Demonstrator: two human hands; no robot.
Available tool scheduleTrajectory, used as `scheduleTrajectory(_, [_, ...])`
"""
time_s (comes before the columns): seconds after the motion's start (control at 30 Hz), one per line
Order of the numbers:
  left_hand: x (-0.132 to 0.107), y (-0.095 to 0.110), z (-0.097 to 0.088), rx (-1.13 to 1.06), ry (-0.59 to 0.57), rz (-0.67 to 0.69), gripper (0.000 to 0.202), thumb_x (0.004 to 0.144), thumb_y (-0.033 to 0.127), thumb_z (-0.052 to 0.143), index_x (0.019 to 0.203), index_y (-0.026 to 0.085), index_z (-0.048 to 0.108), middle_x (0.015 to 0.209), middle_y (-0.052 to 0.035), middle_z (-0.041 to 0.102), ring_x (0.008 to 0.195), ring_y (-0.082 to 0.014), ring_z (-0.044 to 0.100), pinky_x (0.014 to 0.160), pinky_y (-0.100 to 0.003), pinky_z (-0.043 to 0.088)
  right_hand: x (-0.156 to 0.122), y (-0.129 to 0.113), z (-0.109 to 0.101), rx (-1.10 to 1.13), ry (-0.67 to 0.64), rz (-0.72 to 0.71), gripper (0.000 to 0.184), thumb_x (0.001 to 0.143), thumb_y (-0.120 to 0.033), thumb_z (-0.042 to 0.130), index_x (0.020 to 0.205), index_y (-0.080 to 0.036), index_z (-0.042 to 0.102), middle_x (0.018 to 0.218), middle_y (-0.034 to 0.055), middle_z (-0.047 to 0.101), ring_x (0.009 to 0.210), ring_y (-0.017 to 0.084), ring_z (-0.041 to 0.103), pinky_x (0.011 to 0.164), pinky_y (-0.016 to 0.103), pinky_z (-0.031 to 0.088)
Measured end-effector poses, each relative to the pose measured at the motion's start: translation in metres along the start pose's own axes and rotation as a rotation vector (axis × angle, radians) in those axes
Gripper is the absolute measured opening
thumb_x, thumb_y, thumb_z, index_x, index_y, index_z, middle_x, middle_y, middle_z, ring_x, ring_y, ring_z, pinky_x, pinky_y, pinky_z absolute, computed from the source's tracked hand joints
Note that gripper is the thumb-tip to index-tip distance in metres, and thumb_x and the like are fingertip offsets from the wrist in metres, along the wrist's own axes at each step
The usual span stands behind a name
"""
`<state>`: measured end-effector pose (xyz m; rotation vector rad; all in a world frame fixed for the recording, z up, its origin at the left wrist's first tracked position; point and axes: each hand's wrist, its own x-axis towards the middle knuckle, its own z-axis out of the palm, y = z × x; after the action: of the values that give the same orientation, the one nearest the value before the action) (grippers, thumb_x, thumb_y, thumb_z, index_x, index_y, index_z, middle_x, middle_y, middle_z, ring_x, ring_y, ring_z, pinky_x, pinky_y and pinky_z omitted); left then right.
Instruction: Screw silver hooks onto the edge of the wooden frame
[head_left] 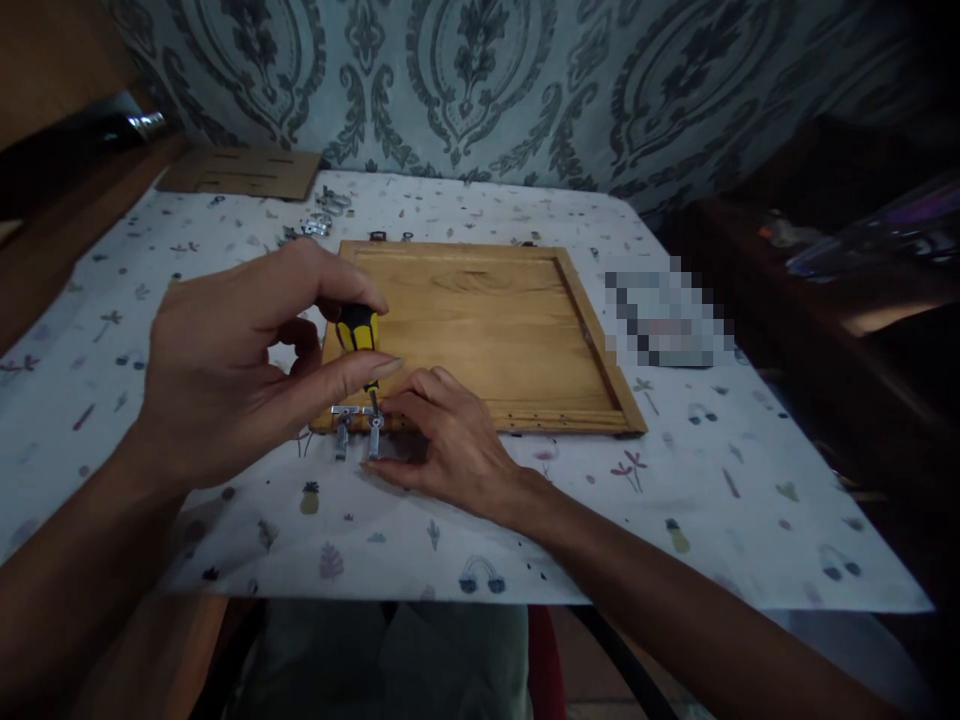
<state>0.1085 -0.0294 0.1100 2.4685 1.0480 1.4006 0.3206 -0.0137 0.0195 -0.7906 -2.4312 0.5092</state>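
Note:
My left hand [247,345] is closed around the yellow-and-black handle of a short screwdriver [358,330], held upright with the shaft pointing down. The screwdriver's tip meets a small metal hinge [375,437] at the front left edge of a framed wooden panel [472,320]. Thumb and fingers of my right hand [454,445] pinch this hinge from the right side. A second metal hinge [342,436] sits just left of it on the same edge. Whether a screw lies under the tip is too small to tell.
A patterned white cloth [570,540] covers the table. Behind the panel lie loose metal fittings [319,222] and a flat piece of cardboard [240,173]. A blurred-out item [667,315] rests right of the panel. A patterned wall covering [465,80] rises behind the table.

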Motion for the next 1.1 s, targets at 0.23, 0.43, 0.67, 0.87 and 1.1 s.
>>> scheduleTrajectory(0.23, [0.009,0.011,0.000,0.163,-0.061,-0.056,0.017,0.087,0.031,0.074,0.102,0.022,0.072,0.092,-0.0015,0.074,0.054,-0.0096,0.060,0.046,-0.023,0.048,0.000,0.000,-0.001,-0.016,0.000,-0.006,0.047,0.079,-0.058,0.078,0.101,-0.016,0.072,0.099,0.0081,0.066,0.093,0.025,0.058,0.074,0.037,0.045])
scheduleTrajectory(0.43, [0.009,0.011,-0.001,0.111,-0.084,-0.067,0.019,0.087,0.032,0.075,0.102,0.020,0.072,0.092,-0.0037,0.074,0.064,-0.0122,0.064,0.050,-0.023,0.051,0.001,-0.001,-0.001,-0.018,-0.001,-0.002,0.048,0.081,-0.060,0.075,0.100,-0.016,0.072,0.100,0.0086,0.066,0.093,0.025,0.058,0.075,0.037,0.046])
scheduleTrajectory(0.67, [0.006,0.008,-0.001,0.061,-0.078,-0.071,0.021,0.087,0.027,0.075,0.108,0.025,0.071,0.098,-0.0030,0.073,0.075,-0.0159,0.067,0.057,-0.028,0.058,0.001,-0.002,-0.003,-0.014,-0.027,0.008,0.048,0.081,-0.058,0.076,0.101,-0.015,0.072,0.102,0.0092,0.066,0.095,0.026,0.058,0.078,0.038,0.047])
scheduleTrajectory(0.87, [0.009,0.015,-0.003,0.045,-0.075,-0.157,0.017,0.090,0.028,0.072,0.106,0.025,0.074,0.098,-0.0038,0.077,0.074,-0.0202,0.070,0.057,-0.035,0.055,0.001,-0.002,-0.003,0.001,-0.020,0.009,0.049,0.082,-0.059,0.075,0.104,-0.015,0.072,0.101,0.0089,0.065,0.094,0.026,0.057,0.077,0.038,0.047])
scheduleTrajectory(1.1, [0.009,0.018,-0.002,-0.011,-0.090,-0.158,0.021,0.093,0.024,0.065,0.112,0.025,0.073,0.101,-0.0038,0.077,0.085,-0.0242,0.072,0.069,-0.040,0.054,0.000,-0.002,-0.004,-0.023,-0.018,0.004,0.052,0.081,-0.059,0.075,0.108,-0.014,0.072,0.101,0.0094,0.066,0.093,0.026,0.057,0.074,0.038,0.047])
